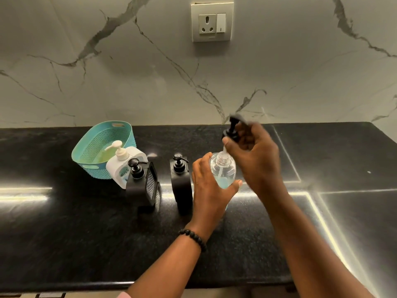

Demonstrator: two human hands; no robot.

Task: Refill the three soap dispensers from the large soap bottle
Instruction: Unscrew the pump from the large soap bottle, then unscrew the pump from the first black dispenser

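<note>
A clear dispenser bottle (223, 168) with a little blue soap at its bottom stands on the black counter (86, 233). My left hand (209, 190) grips its body. My right hand (255, 155) holds its black pump head (231, 130) lifted above the bottle's neck, and the pump's thin tube still reaches into the neck. Two black dispensers stand to the left: one (181, 181) beside my left hand, the other (141, 186) further left. The large white soap bottle (124, 162) with a cream pump stands behind the leftmost dispenser.
A teal perforated basket (96, 147) leans tilted behind the white bottle. A marble wall with a socket plate (211, 22) rises behind the counter. The counter's front edge runs along the bottom of the view.
</note>
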